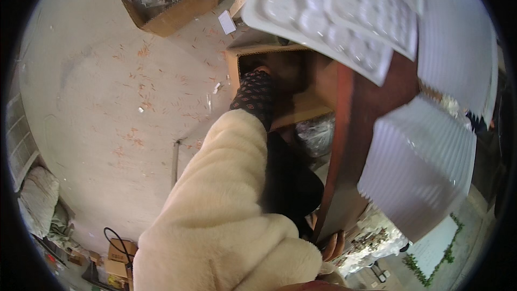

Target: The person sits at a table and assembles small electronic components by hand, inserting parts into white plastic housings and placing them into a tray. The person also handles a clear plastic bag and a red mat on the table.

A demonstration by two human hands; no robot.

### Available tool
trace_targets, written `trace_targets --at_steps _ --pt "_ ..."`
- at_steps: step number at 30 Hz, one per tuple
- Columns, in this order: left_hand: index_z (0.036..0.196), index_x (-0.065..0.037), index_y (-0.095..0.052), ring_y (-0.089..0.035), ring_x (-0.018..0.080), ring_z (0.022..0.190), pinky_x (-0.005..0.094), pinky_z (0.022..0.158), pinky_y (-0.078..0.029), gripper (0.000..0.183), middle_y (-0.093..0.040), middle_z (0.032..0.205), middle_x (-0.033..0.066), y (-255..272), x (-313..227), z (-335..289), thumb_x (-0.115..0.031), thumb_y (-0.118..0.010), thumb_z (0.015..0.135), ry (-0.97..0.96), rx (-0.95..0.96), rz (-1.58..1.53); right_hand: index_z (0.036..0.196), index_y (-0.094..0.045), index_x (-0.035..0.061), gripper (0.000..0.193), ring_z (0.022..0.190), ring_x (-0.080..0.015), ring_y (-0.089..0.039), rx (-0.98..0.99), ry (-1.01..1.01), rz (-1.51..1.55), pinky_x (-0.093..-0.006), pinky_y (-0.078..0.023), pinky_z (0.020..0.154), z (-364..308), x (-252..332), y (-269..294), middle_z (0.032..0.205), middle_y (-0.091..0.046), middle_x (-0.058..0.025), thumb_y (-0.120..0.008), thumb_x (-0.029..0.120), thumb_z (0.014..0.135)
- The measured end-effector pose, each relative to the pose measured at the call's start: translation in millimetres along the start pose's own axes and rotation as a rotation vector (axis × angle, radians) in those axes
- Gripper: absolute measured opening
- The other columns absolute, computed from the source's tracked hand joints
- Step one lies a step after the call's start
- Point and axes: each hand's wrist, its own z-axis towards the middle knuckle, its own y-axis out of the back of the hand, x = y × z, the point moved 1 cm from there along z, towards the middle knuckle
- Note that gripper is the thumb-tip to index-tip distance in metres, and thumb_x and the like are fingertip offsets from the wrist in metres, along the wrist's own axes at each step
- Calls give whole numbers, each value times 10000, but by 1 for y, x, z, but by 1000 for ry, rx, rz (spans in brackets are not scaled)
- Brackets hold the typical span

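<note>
My left arm, in a cream fleece sleeve with a dark patterned cuff, reaches down into a cardboard box beside the table. Only a bit of my left hand shows past the cuff; its fingers are lost in the box's shadow, and whatever they touch is hidden. At the near edge of the reddish-brown table, fingers of my right hand lie stretched out side by side, with the rest of that hand out of sight. Nothing shows in them.
Stacks of white plastic trays lean over the table; moulded trays overhang its far end. Small metal-looking parts lie on white plastic. Another cardboard box holds springs or coils. Reddish scraps litter the floor. A clear bag sits beneath the table.
</note>
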Motion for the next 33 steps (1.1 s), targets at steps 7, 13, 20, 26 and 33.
trace_targets --at_steps 7,13,20,26,33 --pt "1073 8 -638 -596 343 1023 389 880 -493 361 -608 1038 234 -9 13 53 -178 -633 764 74 -45 -67 1213 -526 1 633 1027 -366 -542 107 3 -76 -457 -452 885 13 5 -12 1157 -549 -225 -774 371 763" --pt "1069 7 -641 -607 338 993 388 856 -504 349 -611 1031 232 -4 25 83 -167 -630 766 120 -66 -73 1236 -508 -1 659 1055 -377 -526 128 -2 -119 -472 -439 904 20 7 -17 1185 -533 -231 -771 375 764" --pt "1064 5 -644 -620 333 959 386 828 -516 336 -615 1023 230 -4 53 113 -154 -627 770 160 -61 -53 1263 -486 -4 690 1088 -390 -506 161 -23 -161 -490 -423 926 26 11 -20 1219 -515 -238 -767 381 764" --pt "1060 4 -647 -631 328 930 385 804 -526 325 -618 1017 229 -1 75 132 -143 -624 772 187 -58 -35 1285 -468 -6 716 1117 -401 -489 166 -40 -173 -505 -410 944 30 16 -24 1247 -500 -244 -764 386 764" --pt "1056 2 -651 -644 323 895 383 775 -539 312 -621 1008 227 -12 94 133 -131 -620 775 184 -36 -12 1312 -446 -8 748 1150 -414 -469 189 -47 -179 -523 -395 966 31 21 -22 1281 -482 -251 -761 391 764"
